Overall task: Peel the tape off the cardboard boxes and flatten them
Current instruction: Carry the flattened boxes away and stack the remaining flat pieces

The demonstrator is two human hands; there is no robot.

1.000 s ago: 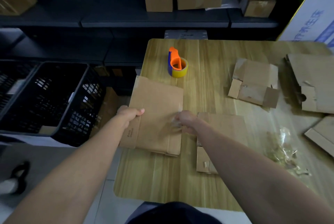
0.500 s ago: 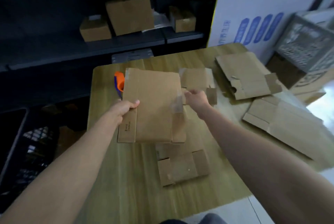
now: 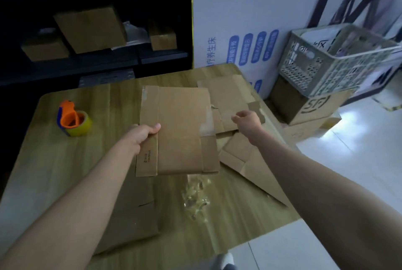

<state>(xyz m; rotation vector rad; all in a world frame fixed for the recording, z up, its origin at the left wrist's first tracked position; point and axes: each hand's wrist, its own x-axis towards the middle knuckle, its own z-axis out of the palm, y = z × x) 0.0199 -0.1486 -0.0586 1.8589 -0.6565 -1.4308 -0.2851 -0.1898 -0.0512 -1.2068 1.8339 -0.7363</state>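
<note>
right hand (image 3: 247, 120): grip unclear | flattened box (image 3: 180, 130) print: unreadable | crate (image 3: 322, 67): blurred

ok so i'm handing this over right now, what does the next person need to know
Left hand: grips the left edge of a flattened box, held above the table.
Right hand: fingers curled, just off the box's right edge; I cannot tell whether it pinches tape.
Tape: a clear strip sits on the held box's right edge; a wad of peeled tape lies on the table.
Done: other flat boxes lie on the table to the right, and one more lies under the left arm.
Left: peel that strip, then lay this box down.
</note>
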